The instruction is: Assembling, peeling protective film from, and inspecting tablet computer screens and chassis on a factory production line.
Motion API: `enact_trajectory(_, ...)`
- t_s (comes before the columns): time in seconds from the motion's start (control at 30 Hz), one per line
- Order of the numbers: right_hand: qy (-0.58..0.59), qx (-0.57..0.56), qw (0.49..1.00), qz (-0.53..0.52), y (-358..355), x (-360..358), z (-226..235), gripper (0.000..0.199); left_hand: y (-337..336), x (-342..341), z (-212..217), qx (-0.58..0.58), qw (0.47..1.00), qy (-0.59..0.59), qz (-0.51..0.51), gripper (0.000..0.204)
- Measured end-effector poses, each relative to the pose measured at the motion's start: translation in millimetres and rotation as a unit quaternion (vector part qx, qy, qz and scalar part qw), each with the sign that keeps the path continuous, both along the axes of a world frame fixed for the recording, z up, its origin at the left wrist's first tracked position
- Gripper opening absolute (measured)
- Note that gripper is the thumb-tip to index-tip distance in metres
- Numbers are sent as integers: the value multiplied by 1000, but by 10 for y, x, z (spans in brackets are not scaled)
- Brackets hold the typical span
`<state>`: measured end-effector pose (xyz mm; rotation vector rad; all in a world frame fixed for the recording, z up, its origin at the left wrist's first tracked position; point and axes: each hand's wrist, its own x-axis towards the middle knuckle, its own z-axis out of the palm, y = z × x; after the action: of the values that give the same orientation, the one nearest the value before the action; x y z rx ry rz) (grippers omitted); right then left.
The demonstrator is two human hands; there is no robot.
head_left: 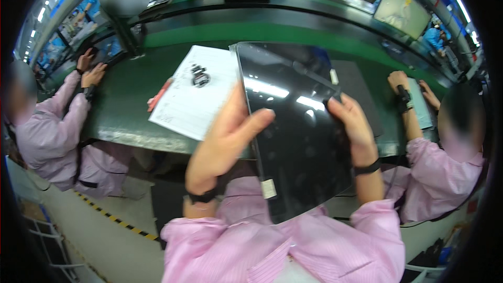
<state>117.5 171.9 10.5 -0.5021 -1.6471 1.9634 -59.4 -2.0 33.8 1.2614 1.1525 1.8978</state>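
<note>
Both hands grip a glossy black panel [293, 141], tilted between them: the left hand [222, 141] clamps its left edge, the right hand [353, 126] its right edge. Beyond the left hand a paper sheet [191, 97] lies on the green table [126, 99].

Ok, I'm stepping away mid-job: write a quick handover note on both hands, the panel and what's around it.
Left hand: grips the left edge of the glossy black rectangular panel, thumb across its face.
Right hand: holds the panel's right edge.
Panel: lifted and tilted over the lap, a small white tag near its lower edge.
Green work table: white paper sheet carrying small dark parts.
Done and left: the frame doesn't settle either.
</note>
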Motion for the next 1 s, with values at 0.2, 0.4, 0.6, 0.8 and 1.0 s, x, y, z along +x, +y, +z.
enact_trajectory(0.2, 43, -9, 984, -172, -123, 149, -458, 27, -135, -260, 752, 186, 883, 366, 227, 75)
enact_trajectory(0.4, 49, 30, 976, -211, -66, 197, -282, 26, -86, -359, 494, 260, 885, 302, 239, 74)
enact_trajectory(0.6, 25, 99, 971, -218, -78, 243, -482, 34, 99, -574, 624, 396, 815, 258, 334, 72)
enact_trajectory(0.8, 45, 36, 969, -241, -233, 268, -372, 28, 54, -473, 695, 456, 784, 207, 367, 71)
enact_trajectory(1.0, 69, 17, 967, -245, -158, 205, -236, 27, -11, -454, 746, 461, 798, 197, 335, 69)
